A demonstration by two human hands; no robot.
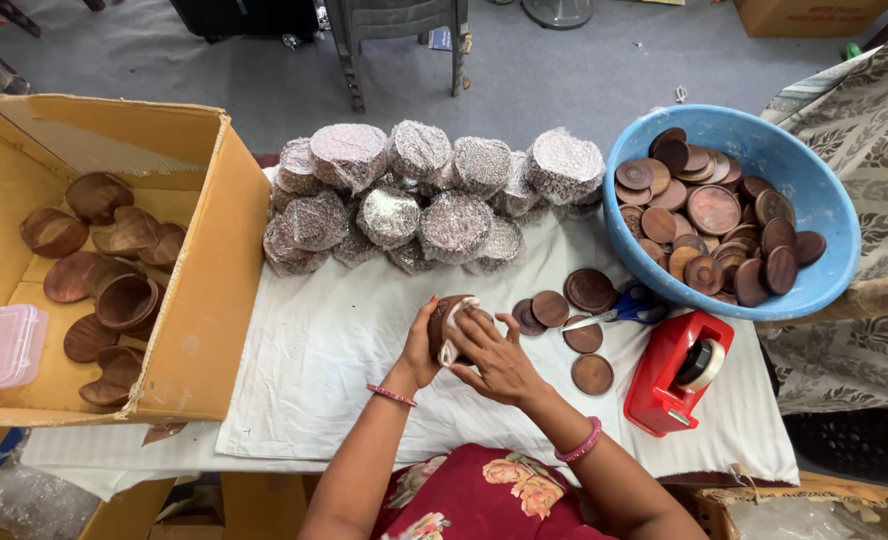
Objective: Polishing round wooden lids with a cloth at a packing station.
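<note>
Both hands clasp a small stack of round wooden coasters above the white cloth, left hand cupping, right hand pressing a tape strip, which I judge may slip, letting the stack fan apart.

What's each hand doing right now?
Left hand: closed around a stack of round wooden coasters.
Right hand: on the same stack, pressing a tape strip over it.
</note>
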